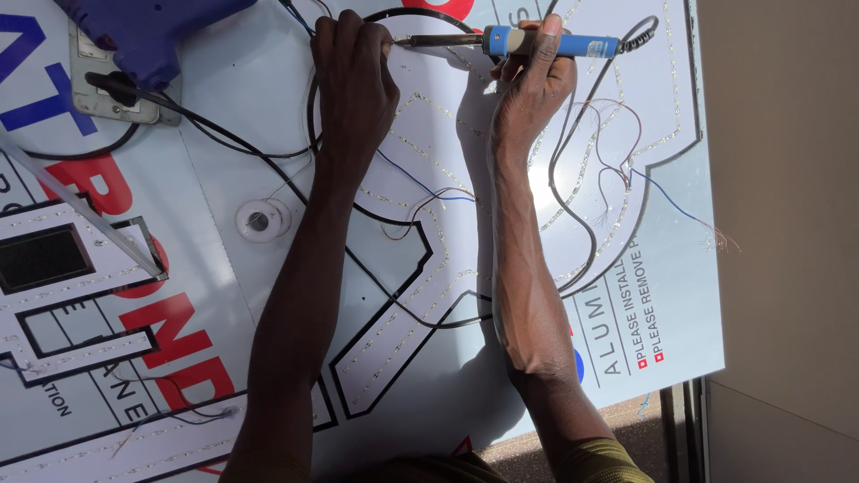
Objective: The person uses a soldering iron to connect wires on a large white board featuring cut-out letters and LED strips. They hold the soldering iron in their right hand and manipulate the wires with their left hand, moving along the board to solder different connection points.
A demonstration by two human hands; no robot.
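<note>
Right hand fingers closed around blue soldering iron, tip pointing left. Left hand fingers pinched shut at iron tip, on something too small to tell. Both over white letter shape with tiny light strips. Solder spool lies nearby on surface.

1. A sign-making workshop: a large white printed panel serves as the bench.
2. Cut-out letter shapes edged with tiny lights lie across the middle.
3. At twelve o'clock, a blue-handled soldering iron.
4. At ten o'clock, a solder spool and a socket box.
</note>
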